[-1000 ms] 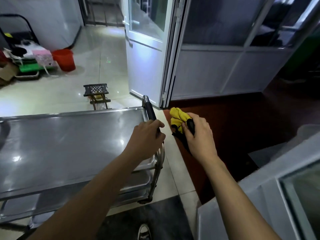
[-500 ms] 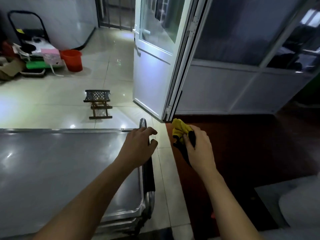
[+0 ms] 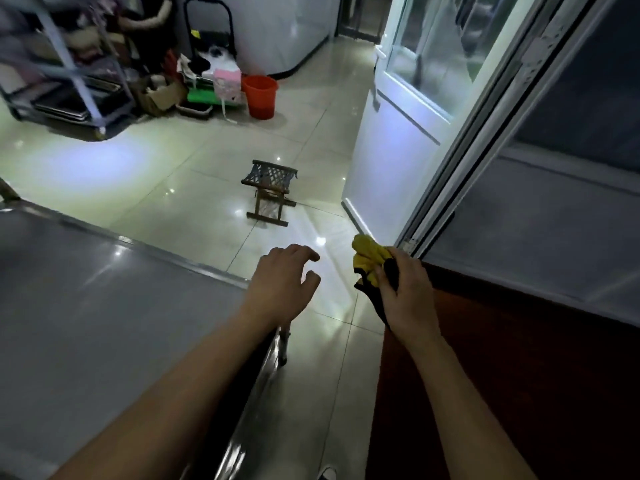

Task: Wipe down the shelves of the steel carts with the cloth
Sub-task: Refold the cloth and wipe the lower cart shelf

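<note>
Released from the handle at the cart's (image 3: 104, 306) right edge, your left hand (image 3: 280, 289) hangs loosely curled and empty while your right hand (image 3: 405, 296) clenches the bunched yellow cloth (image 3: 369, 258) beyond that corner; spread it flat before wiping the top shelf.

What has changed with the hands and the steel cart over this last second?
The left hand let go of the black handle of the shiny steel cart and now hovers with relaxed fingers past the cart's corner. The right hand keeps gripping the bunched yellow and black cloth, off the shelf.
</note>
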{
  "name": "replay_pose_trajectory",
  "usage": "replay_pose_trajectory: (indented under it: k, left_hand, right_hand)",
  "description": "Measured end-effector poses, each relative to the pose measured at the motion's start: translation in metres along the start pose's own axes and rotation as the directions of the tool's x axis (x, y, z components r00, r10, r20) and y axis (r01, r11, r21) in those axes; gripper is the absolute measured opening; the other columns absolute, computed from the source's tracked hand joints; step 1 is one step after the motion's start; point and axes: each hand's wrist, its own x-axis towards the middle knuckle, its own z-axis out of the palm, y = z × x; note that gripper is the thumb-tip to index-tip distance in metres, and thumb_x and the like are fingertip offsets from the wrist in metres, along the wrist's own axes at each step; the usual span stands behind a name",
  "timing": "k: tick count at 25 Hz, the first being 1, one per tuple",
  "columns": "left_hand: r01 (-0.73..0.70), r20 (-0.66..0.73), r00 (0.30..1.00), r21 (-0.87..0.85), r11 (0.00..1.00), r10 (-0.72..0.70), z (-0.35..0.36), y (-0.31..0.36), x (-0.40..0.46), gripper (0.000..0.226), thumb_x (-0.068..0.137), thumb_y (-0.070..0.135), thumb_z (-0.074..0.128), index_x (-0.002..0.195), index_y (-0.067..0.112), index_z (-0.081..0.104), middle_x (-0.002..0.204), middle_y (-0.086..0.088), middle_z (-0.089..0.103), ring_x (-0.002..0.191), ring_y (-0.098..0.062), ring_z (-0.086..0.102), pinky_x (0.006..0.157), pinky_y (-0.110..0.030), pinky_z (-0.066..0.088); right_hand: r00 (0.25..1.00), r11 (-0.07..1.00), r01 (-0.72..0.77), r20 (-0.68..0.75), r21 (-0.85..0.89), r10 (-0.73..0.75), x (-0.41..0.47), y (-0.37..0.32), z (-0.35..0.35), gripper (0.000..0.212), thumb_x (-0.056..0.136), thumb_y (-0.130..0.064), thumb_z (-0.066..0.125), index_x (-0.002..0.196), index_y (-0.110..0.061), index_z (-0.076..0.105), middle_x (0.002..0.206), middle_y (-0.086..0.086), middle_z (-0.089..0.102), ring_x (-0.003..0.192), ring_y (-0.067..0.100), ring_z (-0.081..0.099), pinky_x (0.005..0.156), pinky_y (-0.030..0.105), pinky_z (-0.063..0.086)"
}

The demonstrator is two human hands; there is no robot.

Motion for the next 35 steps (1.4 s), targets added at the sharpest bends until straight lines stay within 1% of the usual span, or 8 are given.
replay_pose_trajectory:
  k: [7,13,18,22,25,29,33,35]
  left_hand:
    - [0.163,-0.08,0.984,0.054,0.985,-0.159,0.035,0.038,0.075,0.035,0.098,0.026,0.051,0.132,0.023,0.06,0.13,0.0,0.063,0.121,-0.025,0.052,0.102,-0.036,0.038]
    - [0.283,-0.18,0.946,0.042,0.958,-0.271,0.048,0.029,0.156,0.035,0.098,0.026,0.05,0.132,0.024,0.059,0.129,0.0,0.062,0.122,-0.025,0.05,0.106,-0.038,0.036]
    - [0.367,-0.229,0.905,0.0,0.93,-0.358,0.046,0.015,0.24,0.034,0.098,0.025,0.05,0.131,0.023,0.059,0.131,0.001,0.062,0.123,-0.025,0.05,0.106,-0.037,0.036]
    - [0.414,-0.276,0.873,-0.02,0.91,-0.403,0.037,0.006,0.293,0.034,0.098,0.025,0.051,0.131,0.023,0.059,0.13,0.001,0.062,0.122,-0.025,0.05,0.106,-0.036,0.036]
    - [0.481,-0.335,0.82,-0.034,0.876,-0.463,0.03,-0.014,0.325,0.034,0.098,0.026,0.051,0.131,0.023,0.059,0.129,0.001,0.062,0.122,-0.024,0.049,0.106,-0.037,0.036]
    - [0.6,-0.383,0.725,-0.057,0.798,-0.573,0.027,-0.048,0.371,0.034,0.099,0.026,0.05,0.133,0.023,0.058,0.13,0.002,0.061,0.125,-0.024,0.048,0.107,-0.036,0.034]
    - [0.714,-0.405,0.595,-0.13,0.687,-0.695,0.022,-0.074,0.424,0.035,0.1,0.026,0.05,0.135,0.024,0.056,0.134,0.002,0.059,0.128,-0.023,0.046,0.108,-0.034,0.033]
    - [0.761,-0.44,0.502,-0.185,0.622,-0.745,0.018,-0.086,0.441,0.036,0.1,0.026,0.05,0.135,0.024,0.057,0.134,0.003,0.059,0.128,-0.023,0.046,0.108,-0.034,0.034]
  right_hand:
    - [0.985,0.991,0.136,0.109,0.023,-0.137,0.116,0.057,-0.003,0.046,0.096,-0.024,0.064,0.142,-0.024,0.053,0.126,0.008,0.058,0.118,0.03,0.053,0.102,0.052,0.044]
    - [0.944,0.963,0.248,0.197,0.109,-0.266,0.226,0.066,0.03,0.045,0.097,-0.027,0.062,0.141,-0.028,0.053,0.126,0.004,0.057,0.115,0.026,0.052,0.094,0.035,0.038]
    - [0.901,0.942,0.294,0.282,0.162,-0.329,0.316,0.057,0.055,0.045,0.096,-0.026,0.06,0.141,-0.029,0.053,0.127,0.003,0.058,0.117,0.026,0.052,0.1,0.045,0.042]
    - [0.874,0.922,0.329,0.305,0.202,-0.379,0.38,0.056,0.074,0.043,0.098,-0.024,0.059,0.14,-0.029,0.053,0.125,0.003,0.059,0.114,0.026,0.053,0.099,0.047,0.043]
    - [0.829,0.896,0.376,0.348,0.235,-0.439,0.428,0.048,0.104,0.041,0.099,-0.023,0.058,0.139,-0.027,0.054,0.123,0.004,0.06,0.111,0.026,0.052,0.096,0.046,0.043]
    - [0.73,0.831,0.454,0.4,0.322,-0.554,0.497,0.028,0.16,0.042,0.098,-0.023,0.056,0.14,-0.025,0.054,0.119,0.004,0.059,0.109,0.027,0.051,0.093,0.045,0.042]
    - [0.603,0.738,0.52,0.427,0.431,-0.674,0.569,0.006,0.218,0.04,0.097,-0.019,0.06,0.137,-0.021,0.057,0.121,0.005,0.062,0.111,0.026,0.054,0.095,0.045,0.044]
    - [0.518,0.695,0.543,0.463,0.472,-0.719,0.598,-0.013,0.248,0.039,0.098,-0.021,0.06,0.137,-0.021,0.056,0.12,0.007,0.062,0.11,0.027,0.054,0.095,0.047,0.044]
